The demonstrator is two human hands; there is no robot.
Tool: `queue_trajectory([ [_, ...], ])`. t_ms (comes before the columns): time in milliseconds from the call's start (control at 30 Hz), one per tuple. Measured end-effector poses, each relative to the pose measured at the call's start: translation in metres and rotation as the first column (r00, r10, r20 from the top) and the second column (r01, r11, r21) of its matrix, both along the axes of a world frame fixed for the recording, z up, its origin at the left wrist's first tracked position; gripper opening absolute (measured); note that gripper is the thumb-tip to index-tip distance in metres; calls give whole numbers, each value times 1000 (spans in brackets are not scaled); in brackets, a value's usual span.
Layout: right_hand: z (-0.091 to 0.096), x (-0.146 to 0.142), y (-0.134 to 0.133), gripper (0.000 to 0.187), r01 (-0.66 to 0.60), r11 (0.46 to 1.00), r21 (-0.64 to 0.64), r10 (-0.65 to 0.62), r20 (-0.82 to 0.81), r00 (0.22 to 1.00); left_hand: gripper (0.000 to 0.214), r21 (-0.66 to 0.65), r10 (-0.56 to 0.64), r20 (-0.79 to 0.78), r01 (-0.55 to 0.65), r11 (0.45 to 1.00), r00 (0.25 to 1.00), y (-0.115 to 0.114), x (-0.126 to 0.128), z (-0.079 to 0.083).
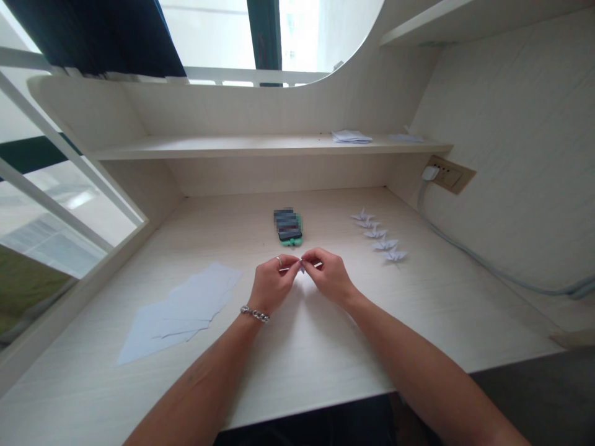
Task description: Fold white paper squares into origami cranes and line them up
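Note:
Both hands meet over the middle of the desk, fingertips nearly touching. Between them is a small piece of folded white paper [302,267], mostly covered by the fingers. My left hand [273,282], with a ring and a chain bracelet at the wrist, pinches its left side. From the right, my right hand [329,274] pinches the same folded paper between thumb and forefinger. Several folded paper cranes [385,245] stand in a slanting row to the right of the hands. Flat white paper sheets [186,306] lie overlapping to the left.
Just beyond the hands lies a phone in a green case [290,229], its screen blurred. A shelf [232,148] spans the back, bearing a stack of folded paper [352,137]. At the right wall a cable [465,249] runs from a socket [450,175]. The desk's front edge is near my forearms.

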State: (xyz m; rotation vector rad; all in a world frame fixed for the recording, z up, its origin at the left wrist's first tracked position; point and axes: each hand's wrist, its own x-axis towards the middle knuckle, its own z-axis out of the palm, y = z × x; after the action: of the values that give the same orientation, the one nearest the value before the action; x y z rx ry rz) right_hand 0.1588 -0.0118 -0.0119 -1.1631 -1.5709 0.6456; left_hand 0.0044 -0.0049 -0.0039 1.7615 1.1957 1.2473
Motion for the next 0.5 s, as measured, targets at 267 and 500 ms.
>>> queue_trajectory([
  [267,-2,-2,0,9,22,999,34,-23,30,999,19,-118,-21,112,34,992,994,7,-3,-9],
  [500,-3,1,4,13,34,998,-48,-39,-110,993,21,-344,90,429,71,936,899,12,2,-7],
])
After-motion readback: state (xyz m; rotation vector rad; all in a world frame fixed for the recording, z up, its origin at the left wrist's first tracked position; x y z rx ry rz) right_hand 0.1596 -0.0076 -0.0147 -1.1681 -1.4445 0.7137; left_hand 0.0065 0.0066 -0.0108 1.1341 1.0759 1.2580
